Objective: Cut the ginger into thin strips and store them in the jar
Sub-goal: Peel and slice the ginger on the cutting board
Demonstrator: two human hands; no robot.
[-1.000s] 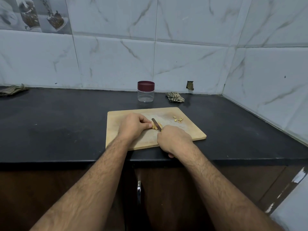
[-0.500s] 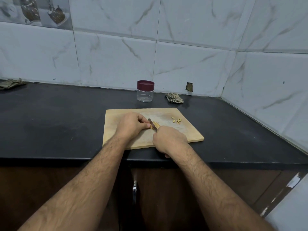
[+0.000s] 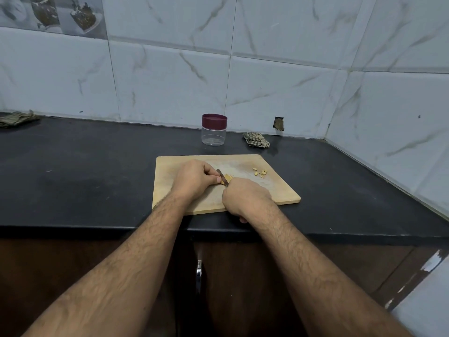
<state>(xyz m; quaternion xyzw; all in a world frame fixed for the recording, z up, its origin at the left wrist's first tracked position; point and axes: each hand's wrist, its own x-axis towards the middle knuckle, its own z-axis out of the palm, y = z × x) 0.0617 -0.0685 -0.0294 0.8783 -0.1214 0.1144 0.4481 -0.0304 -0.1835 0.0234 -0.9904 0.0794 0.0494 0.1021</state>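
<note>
Marbled wall tiles back our dark tabletop (image 3: 73,181), where the wooden cutting board (image 3: 279,190) sits close to the edge for easy reach. Our left hand (image 3: 194,178) pins the ginger (image 3: 228,177) with curled fingers, tips tucked from the knife (image 3: 222,176) that our right hand (image 3: 245,197) grips. Trimmed bits (image 3: 260,172) lie aside. We judge slicing unfinished; the jar (image 3: 213,129) waits lidded behind the board, well apart.

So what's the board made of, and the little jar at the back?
The cutting board looks like pale wood with a matte, scuffed top, though bamboo is possible. The jar has a clear, see-through body, plastic or glass, I cannot tell which, and its maroon lid looks like smooth plastic.
</note>
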